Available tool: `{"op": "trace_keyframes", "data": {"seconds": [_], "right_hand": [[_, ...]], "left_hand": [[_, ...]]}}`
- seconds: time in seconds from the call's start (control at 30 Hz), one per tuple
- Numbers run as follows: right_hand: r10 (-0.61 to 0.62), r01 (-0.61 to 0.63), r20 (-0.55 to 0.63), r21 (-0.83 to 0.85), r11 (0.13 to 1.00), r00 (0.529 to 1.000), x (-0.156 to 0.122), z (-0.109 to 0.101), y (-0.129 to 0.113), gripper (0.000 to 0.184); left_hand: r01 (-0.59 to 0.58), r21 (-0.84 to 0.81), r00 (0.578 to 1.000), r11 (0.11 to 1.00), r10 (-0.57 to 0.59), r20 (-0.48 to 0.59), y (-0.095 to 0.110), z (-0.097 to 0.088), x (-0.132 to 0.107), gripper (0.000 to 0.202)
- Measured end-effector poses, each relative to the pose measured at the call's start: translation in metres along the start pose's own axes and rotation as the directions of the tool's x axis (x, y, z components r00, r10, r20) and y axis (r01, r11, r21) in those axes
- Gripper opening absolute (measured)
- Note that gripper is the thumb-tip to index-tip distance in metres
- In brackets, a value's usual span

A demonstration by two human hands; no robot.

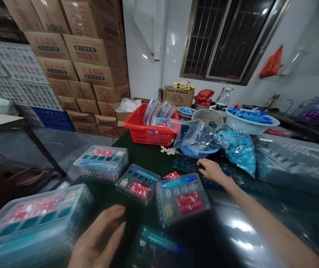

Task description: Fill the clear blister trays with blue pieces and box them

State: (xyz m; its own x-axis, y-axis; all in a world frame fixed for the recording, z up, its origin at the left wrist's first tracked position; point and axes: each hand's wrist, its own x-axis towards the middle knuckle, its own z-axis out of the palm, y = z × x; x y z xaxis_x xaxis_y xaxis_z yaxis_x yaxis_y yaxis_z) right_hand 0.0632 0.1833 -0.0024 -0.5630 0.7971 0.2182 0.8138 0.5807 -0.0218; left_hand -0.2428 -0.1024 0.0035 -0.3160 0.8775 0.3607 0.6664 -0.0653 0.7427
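Note:
My left hand (100, 238) is at the bottom, fingers bent and apart around nothing. It lies between a tall stack of clear plastic trays (33, 223) and a single filled tray (162, 245) near the front edge, blurred. My right hand (211, 171) reaches far forward, fingers loosely curled and slightly apart, over clear plastic (185, 163) beside a blue bowl (198, 152). No held object shows in it. Between the hands are a filled tray (139, 184) and a stack of filled trays (183, 199), with red patterned packets, blue sticks and small pale pieces inside.
Another tray stack (102, 163) stands at left. Behind are a red basket (152, 139) holding trays, a clear bag (197, 132), a bag of blue packets (239, 150) and a white basin (251, 123) of blue pieces. Small white pieces (169, 150) lie loose. Cartons (92, 56) are piled beyond.

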Motion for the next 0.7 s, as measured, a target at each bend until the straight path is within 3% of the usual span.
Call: {"op": "trace_keyframes", "data": {"seconds": [0.23,0.4,0.5,0.6,0.7], "right_hand": [[0.065,-0.067,-0.026,-0.090,0.994,0.998,-0.047,-0.035,0.015,0.018],[0.140,-0.144,-0.040,-0.144,0.979,0.989,-0.105,-0.065,0.032,0.017],[0.173,-0.193,-0.120,-0.187,0.963,0.978,-0.137,-0.086,0.034,0.019],[0.176,-0.220,-0.245,-0.162,0.962,0.953,-0.159,-0.108,0.010,0.021],[0.147,-0.155,-0.292,-0.003,0.988,0.945,-0.167,-0.129,-0.044,0.022]], "left_hand": [[-0.017,-0.101,0.997,0.995,0.025,0.077,0.008,0.005,-0.005,0.034],[0.060,-0.231,0.993,0.971,-0.036,0.109,0.026,0.007,-0.009,0.032],[0.136,-0.363,0.987,0.922,-0.093,0.134,0.044,0.008,-0.013,0.032],[0.209,-0.559,0.977,0.802,-0.140,0.163,0.063,0.012,-0.018,0.037],[0.254,-0.786,0.965,0.564,-0.097,0.242,0.075,0.021,-0.020,0.044]]}}
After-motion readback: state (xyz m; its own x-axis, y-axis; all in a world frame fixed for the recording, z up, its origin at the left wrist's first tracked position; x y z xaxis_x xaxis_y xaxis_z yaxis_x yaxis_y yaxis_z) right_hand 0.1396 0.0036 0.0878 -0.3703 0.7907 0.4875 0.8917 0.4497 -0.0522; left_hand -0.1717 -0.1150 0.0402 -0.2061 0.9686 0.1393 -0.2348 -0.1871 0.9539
